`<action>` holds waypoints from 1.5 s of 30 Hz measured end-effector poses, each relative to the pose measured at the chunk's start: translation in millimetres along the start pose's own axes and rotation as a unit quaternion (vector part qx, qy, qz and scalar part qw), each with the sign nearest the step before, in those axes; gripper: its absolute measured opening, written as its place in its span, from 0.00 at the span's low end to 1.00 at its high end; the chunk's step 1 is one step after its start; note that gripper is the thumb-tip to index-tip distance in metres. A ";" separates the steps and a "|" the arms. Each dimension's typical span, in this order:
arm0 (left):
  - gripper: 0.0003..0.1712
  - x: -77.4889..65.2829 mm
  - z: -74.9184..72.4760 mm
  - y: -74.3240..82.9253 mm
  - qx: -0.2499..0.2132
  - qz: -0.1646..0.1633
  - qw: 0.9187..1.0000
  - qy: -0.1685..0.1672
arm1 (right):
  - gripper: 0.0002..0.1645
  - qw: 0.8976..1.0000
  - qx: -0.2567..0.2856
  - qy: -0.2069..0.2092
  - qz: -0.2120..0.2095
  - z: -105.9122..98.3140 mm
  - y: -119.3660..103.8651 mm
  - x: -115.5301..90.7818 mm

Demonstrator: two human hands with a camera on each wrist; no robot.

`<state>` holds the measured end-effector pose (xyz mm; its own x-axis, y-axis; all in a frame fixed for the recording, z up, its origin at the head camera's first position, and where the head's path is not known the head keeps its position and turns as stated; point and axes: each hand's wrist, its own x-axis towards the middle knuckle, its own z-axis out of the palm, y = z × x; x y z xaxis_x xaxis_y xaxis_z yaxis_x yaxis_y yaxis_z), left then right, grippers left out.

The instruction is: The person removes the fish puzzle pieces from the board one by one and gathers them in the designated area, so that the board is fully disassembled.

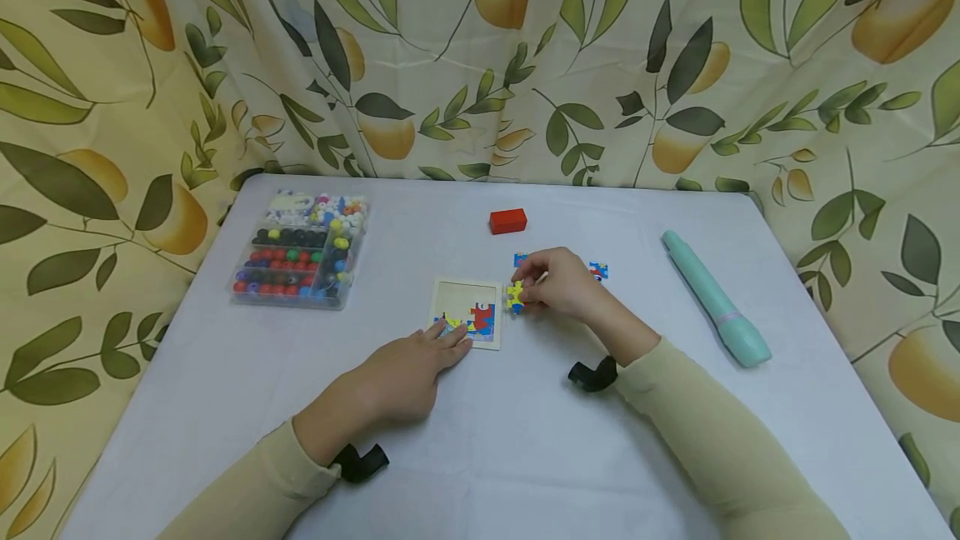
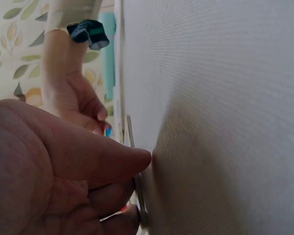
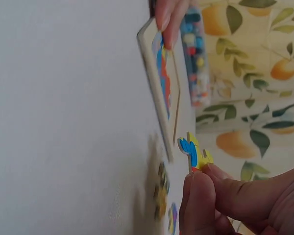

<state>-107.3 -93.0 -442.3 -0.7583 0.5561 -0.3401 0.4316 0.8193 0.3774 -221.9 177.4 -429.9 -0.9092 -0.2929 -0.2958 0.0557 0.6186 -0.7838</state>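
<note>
A: Hands first. What is the right one doing?

B: The right hand (image 1: 558, 283) pinches a small yellow-and-blue jigsaw piece with a touch of red (image 3: 195, 152) between thumb and fingers. The piece is held above the cloth, just beside the right edge of a shallow, square, cream-coloured puzzle tray (image 1: 461, 298).

A: And the left?

B: The left hand (image 1: 405, 369) grips nothing. Its fingers are extended and rest on the tray's lower left part, over the pieces there.

A: Condition of the tray?

B: Flat on the table. Red, blue and yellow fitted pieces (image 1: 482, 322) line its lower portion, partly covered by fingers; the upper portion shows plain board.

A: Loose parts?

B: At least two multicoloured loose pieces (image 1: 597, 270) lie beyond the right hand, which hides some of that spot; I cannot give a full count.

A: Farther out?

B: A red rectangular block (image 1: 508, 222) sits past the tray. Left, a clear plastic compartment box (image 1: 288, 302) of coloured beads. Right, a mint-green tapered tube (image 1: 708, 294), lying slantwise. All rest on a white-clothed table (image 1: 517, 457), before a leaf-and-fruit-printed curtain (image 1: 465, 65).
</note>
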 end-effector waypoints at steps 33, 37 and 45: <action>0.36 -0.1 -0.3 1.9 0.007 0.002 1.000 -0.005 | 0.10 0.980 -0.164 0.089 0.073 -39.0 42.4 -5.6; 0.36 -0.6 -1.8 2.5 0.006 0.003 1.000 -0.003 | 0.10 0.980 -0.159 0.093 0.070 -37.5 36.9 -5.3; 0.35 -0.6 -3.1 2.8 0.004 0.001 1.000 -0.006 | 0.17 0.990 -0.129 0.026 -0.042 -12.5 18.0 -1.3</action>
<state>-107.1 -91.4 -438.4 -0.7521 0.5588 -0.3494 0.4369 0.8197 0.3706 -224.9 198.0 -436.7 -0.9263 -0.3180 -0.2021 -0.1227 0.7617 -0.6362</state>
